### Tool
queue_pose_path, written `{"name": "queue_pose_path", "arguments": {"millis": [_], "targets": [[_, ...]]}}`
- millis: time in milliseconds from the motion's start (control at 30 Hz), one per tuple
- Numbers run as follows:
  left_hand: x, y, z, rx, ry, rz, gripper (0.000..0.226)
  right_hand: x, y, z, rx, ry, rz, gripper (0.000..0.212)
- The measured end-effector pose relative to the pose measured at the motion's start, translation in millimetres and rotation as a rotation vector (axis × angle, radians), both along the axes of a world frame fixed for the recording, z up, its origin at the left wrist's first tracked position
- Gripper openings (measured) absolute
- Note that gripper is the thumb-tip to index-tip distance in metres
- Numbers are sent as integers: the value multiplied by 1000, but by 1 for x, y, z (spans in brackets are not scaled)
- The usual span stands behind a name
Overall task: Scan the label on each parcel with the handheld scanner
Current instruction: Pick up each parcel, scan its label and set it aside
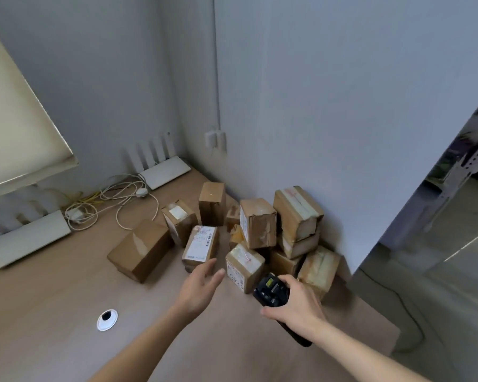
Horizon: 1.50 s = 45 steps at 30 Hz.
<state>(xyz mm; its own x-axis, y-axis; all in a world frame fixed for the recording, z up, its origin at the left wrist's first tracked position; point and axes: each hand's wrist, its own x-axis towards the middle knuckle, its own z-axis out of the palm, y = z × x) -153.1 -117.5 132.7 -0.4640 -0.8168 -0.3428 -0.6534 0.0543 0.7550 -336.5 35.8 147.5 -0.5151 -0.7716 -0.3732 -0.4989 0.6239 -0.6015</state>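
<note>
Several brown cardboard parcels are heaped in the desk's far right corner against the wall. A parcel with a white label (200, 244) stands in front, facing up. My left hand (200, 285) reaches toward it with straight fingers, just short of its near edge and holding nothing. My right hand (295, 301) grips a black handheld scanner (271, 290), its head pointing at a small labelled parcel (244, 266) right ahead of it. A plain box (141, 249) lies to the left of the heap.
Two white routers (29, 238) (164, 172) sit at the back left with tangled white cables (116, 199) between them. A white cable grommet (107, 320) is set in the wooden desk (53, 299). The desk's right edge drops off beside a partition wall (342, 133).
</note>
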Motion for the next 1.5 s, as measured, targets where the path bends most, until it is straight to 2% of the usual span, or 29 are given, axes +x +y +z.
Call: {"name": "queue_pose_path", "arguments": {"millis": [267, 400, 533, 633, 733, 933, 1067, 1233, 1300, 1400, 1500], "targets": [[-56, -50, -53, 213, 10, 73, 65, -41, -57, -76, 31, -142, 111, 83], [-71, -61, -66, 349, 27, 111, 61, -52, -67, -95, 28, -248, 179, 79], [-72, -56, -76, 371, 52, 153, 55, -59, -67, -104, -12, -316, 182, 79], [-60, -47, -74, 384, 64, 176, 45, -59, -60, -102, -49, -356, 167, 78], [-44, -37, -65, 404, 84, 192, 25, -54, -51, -91, -86, -410, 165, 79], [2, 10, -22, 400, 209, 223, 24, -22, -21, -44, -183, -418, 190, 72], [50, 54, 25, 299, 274, 169, 21, 9, 9, 11, -240, -410, 222, 64], [126, 120, 88, 168, 370, 116, 39, 63, 61, 98, -257, -443, 287, 47], [152, 144, 111, 140, 408, 129, 39, 87, 80, 130, -270, -444, 335, 51], [185, 174, 146, 120, 463, 153, 37, 118, 103, 168, -277, -466, 371, 68], [215, 205, 179, 57, 472, 149, 44, 142, 122, 202, -286, -477, 407, 76]]}}
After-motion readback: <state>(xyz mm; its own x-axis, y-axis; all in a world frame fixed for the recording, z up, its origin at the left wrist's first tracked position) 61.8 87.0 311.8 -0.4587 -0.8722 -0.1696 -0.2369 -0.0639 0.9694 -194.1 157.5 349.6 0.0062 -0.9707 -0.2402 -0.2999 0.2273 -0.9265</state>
